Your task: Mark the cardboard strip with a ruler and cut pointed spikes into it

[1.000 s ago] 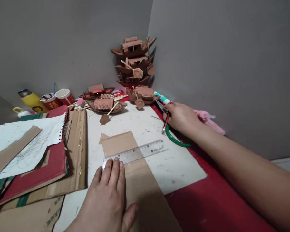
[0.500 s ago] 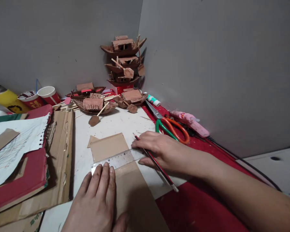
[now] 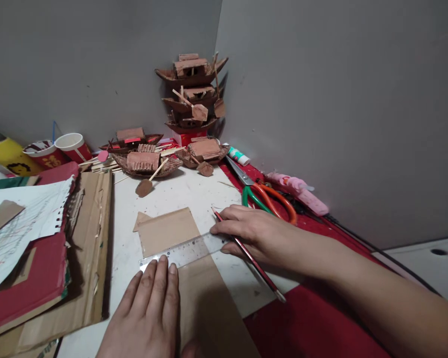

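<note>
A clear ruler (image 3: 186, 251) lies across a strip of brown cardboard (image 3: 209, 303). My left hand (image 3: 145, 308) rests on the cardboard with fingers stretched out, its fingertips on the ruler's lower left edge. At the other end, the thumb and fingers of my right hand (image 3: 246, 228) pinch the ruler. A dark red-and-black pencil (image 3: 256, 263) is also held in that hand, slanting across the fingers, its tip pointing up and away. A small cardboard scrap (image 3: 141, 220) peeks out beside the strip's far left corner.
Several cardboard model boats (image 3: 144, 163) stand at the back, some stacked in the corner. To the right lie scissors (image 3: 254, 186), a glue tube (image 3: 239, 155) and a pink corded tool (image 3: 302, 194). Cardboard sheets (image 3: 93, 248) and paper cups (image 3: 72, 146) are at left.
My right hand has shifted slightly to the right along the ruler, so more of the ruler's right end shows. The view has moved a little. My left hand stays on the ruler.
</note>
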Available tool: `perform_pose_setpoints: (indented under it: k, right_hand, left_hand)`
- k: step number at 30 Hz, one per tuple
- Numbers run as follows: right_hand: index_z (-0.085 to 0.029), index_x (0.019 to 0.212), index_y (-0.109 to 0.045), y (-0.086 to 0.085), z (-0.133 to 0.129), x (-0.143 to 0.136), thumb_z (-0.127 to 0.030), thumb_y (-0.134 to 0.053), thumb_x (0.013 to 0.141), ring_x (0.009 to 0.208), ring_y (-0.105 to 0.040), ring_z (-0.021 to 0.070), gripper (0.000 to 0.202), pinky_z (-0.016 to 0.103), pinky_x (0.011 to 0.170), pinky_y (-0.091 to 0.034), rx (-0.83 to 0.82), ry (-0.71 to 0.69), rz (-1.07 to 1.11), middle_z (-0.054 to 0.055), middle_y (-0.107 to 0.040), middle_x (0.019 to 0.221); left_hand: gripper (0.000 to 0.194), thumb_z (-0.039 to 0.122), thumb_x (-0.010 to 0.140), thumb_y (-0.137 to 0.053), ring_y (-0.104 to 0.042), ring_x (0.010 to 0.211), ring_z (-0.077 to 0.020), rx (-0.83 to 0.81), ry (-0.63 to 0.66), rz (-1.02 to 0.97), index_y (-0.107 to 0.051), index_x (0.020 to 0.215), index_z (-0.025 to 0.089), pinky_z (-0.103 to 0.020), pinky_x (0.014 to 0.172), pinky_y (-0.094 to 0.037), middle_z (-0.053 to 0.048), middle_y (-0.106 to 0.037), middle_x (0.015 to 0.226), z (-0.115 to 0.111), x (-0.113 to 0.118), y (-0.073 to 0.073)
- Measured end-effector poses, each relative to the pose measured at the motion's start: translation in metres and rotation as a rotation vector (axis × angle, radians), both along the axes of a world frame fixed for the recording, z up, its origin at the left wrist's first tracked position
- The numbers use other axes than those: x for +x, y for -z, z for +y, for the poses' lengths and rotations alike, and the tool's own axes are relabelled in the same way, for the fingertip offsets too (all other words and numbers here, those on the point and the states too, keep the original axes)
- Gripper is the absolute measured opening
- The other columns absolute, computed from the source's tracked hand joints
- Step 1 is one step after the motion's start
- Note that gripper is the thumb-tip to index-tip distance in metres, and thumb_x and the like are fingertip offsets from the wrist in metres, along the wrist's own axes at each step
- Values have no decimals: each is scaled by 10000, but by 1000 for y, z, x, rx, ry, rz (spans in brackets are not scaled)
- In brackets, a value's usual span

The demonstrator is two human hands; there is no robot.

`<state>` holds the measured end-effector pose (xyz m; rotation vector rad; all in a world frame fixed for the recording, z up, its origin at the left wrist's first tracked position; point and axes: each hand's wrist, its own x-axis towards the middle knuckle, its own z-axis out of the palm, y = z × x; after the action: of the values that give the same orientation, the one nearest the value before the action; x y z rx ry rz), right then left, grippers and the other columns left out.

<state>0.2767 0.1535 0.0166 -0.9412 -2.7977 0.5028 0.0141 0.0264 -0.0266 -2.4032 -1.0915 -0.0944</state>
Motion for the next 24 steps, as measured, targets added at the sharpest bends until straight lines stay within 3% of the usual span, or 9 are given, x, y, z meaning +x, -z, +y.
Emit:
perform_pose_setpoints:
  k: [14, 19, 24]
  right_hand:
    - [-168, 1116, -681, 0, 1, -1, -261, -620, 918, 979, -547, 260, 227, 406, 847, -461, -30, 21, -16, 117, -607, 1020]
    - [-168, 1124, -683, -1, -1, -2, -247, -628, 909, 1031, -534, 269, 235, 415, 886, -451, -56, 64, -30, 128, -587, 1071]
    - [-171, 1128, -685, 1, -1, -2, -235, -622, 910, 1012, -540, 261, 235, 407, 872, -454, -50, 44, -35, 123, -587, 1053]
  left_hand:
    - [673, 591, 884, -451, -634, 1130, -310, 77, 21, 19, -595, 1269, 58, -372, 882, -494, -208, -649, 1276, 4, -6, 7]
    - [473, 330, 887, -451, -649, 1107, -296, 105, 34, 64, -612, 1245, 67, -361, 853, -512, -190, -670, 1249, 5, -6, 5]
    - [513, 117, 754, -435, -662, 1089, -278, 131, 36, 82, -612, 1234, 79, -348, 838, -521, -169, -684, 1234, 5, -5, 3]
